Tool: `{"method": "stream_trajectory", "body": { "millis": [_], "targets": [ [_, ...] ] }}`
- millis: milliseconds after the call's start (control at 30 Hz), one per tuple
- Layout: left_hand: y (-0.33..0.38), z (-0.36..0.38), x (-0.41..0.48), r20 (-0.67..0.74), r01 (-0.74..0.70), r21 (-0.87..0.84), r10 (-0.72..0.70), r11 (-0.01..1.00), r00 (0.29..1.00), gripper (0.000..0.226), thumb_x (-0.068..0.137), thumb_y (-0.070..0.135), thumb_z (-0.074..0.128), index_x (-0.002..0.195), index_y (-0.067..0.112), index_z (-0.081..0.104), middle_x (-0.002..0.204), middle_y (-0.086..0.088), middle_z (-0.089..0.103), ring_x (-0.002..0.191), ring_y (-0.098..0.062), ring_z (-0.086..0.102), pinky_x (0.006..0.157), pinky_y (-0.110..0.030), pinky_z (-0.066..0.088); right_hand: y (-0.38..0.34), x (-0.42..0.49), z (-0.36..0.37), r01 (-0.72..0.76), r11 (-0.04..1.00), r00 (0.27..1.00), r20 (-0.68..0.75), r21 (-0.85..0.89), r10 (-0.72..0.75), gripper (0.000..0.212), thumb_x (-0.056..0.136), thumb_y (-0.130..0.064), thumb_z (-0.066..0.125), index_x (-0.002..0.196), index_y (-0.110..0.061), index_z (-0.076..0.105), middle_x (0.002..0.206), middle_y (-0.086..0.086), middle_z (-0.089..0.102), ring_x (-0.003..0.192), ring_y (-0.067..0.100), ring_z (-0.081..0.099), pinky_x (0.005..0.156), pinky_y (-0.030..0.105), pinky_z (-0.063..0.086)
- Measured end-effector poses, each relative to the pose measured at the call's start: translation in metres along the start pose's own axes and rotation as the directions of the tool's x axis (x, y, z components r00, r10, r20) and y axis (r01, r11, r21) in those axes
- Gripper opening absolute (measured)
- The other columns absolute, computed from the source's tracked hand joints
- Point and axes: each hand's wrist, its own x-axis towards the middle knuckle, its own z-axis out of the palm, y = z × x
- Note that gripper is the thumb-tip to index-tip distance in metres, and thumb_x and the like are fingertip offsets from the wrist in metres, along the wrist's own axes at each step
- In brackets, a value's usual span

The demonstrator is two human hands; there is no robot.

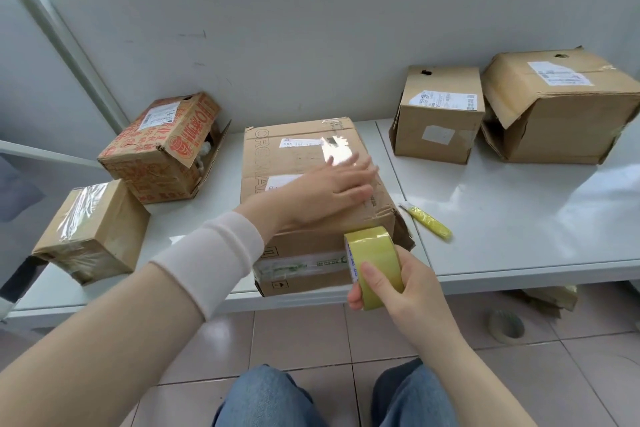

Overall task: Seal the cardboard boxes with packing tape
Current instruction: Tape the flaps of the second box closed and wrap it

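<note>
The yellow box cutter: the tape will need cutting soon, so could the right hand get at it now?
Likely yes: the box cutter lies uncovered on the table beside the middle box, with nothing between. But the right hand grips the tape roll, so it is not free.

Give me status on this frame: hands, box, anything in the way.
Left hand presses flat on middle box top. Right hand grips tape roll at box's near right corner. Yellow knife lies right of box, apart from hands.

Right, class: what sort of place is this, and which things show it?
Probably a makeshift parcel-packing spot: labelled cardboard boxes on a white bench, a tape roll in the right hand, a yellow knife nearby.
</note>
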Motion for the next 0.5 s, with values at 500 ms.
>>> {"method": "stream_trajectory", "body": {
  "millis": [500],
  "targets": [
    [-0.057, -0.003, 0.038, -0.015, 0.097, 0.102, -0.096, 0.990, 0.995, 0.053, 0.100, 0.045, 0.029, 0.150, 0.032, 0.017, 0.159, 0.012, 0.007, 0.145, -0.002, -0.002, 0.118, -0.029, -0.006, 0.004, 0.074, 0.004, 0.020, 0.998, 1.000, -0.006, -0.057, -0.020, 0.013, 0.089, -0.031, 0.057, 0.088, -0.019, 0.058, 0.062, -0.002, 0.069, 0.061, 0.009, 0.068, 0.059, 0.016, 0.052]
  ]
}}
